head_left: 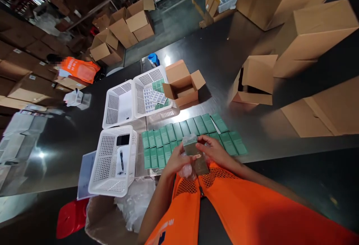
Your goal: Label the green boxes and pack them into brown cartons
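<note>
Box (pixel 202 166) held between left grip (pixel 179 158) and right grip (pixel 210 148)

In the head view, the box sits inside both grips, in front of the orange vest (pixel 235 200) and at the near edge of the tabletop (pixel 215 50). The left grip is closed on its left side, thumb lying across the face; the right grip pinches it near its upper right corner. Clear wrap (pixel 186 171) bulges around the box, beside and below the left grip.

Just beyond both grips, green boxes (pixel 185 128) lie in two rows, reaching out to the left and right of them. Farther beyond stands an open carton (pixel 187 98), with a basket (pixel 151 74) of green and white packs (pixel 157 96) beside it. A second basket (pixel 111 110) adjoins that one, farther left. Well left of the left grip, a third basket (pixel 102 176) holds a phone (pixel 123 139) and a pen (pixel 121 161). Below it, plastic bags (pixel 136 200) show at a big carton (pixel 103 219).
</note>
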A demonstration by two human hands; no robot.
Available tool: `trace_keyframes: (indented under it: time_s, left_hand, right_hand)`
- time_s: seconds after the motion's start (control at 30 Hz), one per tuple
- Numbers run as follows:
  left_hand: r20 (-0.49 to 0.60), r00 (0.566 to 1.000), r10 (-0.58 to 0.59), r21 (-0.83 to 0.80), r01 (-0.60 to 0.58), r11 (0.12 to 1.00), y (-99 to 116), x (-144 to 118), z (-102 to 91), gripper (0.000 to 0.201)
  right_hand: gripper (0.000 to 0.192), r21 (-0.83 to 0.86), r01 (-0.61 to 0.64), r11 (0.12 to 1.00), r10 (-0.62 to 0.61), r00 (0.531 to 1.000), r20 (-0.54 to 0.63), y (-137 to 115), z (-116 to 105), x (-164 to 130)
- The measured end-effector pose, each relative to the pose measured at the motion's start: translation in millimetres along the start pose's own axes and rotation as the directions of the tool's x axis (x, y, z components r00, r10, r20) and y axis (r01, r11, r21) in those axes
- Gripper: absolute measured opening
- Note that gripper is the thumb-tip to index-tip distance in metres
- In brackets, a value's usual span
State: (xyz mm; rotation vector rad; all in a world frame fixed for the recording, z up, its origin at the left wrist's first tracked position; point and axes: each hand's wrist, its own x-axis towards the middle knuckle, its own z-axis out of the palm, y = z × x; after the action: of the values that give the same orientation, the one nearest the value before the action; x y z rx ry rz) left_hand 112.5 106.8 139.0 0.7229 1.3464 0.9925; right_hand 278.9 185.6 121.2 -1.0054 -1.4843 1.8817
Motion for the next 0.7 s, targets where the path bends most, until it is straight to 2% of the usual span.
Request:
trace_keyframes:
  time_s: [0.07,0.1,0.17,0.23,0.33,0.47,0.6,0.7]
  left_hand:
    - [-0.006,0.999,0.047,-0.015,-0.047,0.999,-3,1,0.1,0.064]
    - [-0.046,0.997,0.069,-0.004,-0.070,0.998,-3,2,0.1,0.063]
    - [-0.155,0.982,0.106,0.092,-0.093,0.991,-2,2,0.2,0.061]
    - [-0.203,0.970,0.132,0.228,-0.085,0.970,2,2,1.3,0.055]
    - [-0.132,0.977,0.165,0.390,-0.101,0.915,5,-1,5.8,0.048]
    - [-0.003,0.990,0.141,0.509,-0.120,0.853,2,-7,11.2,0.042]
    - [0.086,0.994,0.068,0.481,-0.101,0.871,-3,-11,8.0,0.043]
    - [0.071,0.995,0.075,0.438,-0.098,0.893,-4,-10,6.3,0.045]
  right_hand:
    - [0.041,-0.039,-0.015,0.999,0.016,1.000,0.023,-1,0,-1]
    - [0.039,-0.054,-0.019,0.998,0.022,0.999,0.048,0,-1,-1]
    - [0.041,-0.062,-0.024,0.998,0.031,0.993,0.110,1,-4,-3]
    - [0.046,-0.043,-0.032,0.999,0.038,0.986,0.161,3,-8,-4]
    - [0.052,0.003,-0.028,1.000,0.027,0.976,0.216,5,-14,-1]
    - [0.054,-0.012,-0.011,1.000,0.012,0.995,0.102,3,-17,5]
    - [0.047,-0.112,-0.039,0.993,0.052,0.992,0.114,6,-16,1]
    - [0.044,-0.199,-0.046,0.979,0.082,0.980,0.179,10,-18,-10]
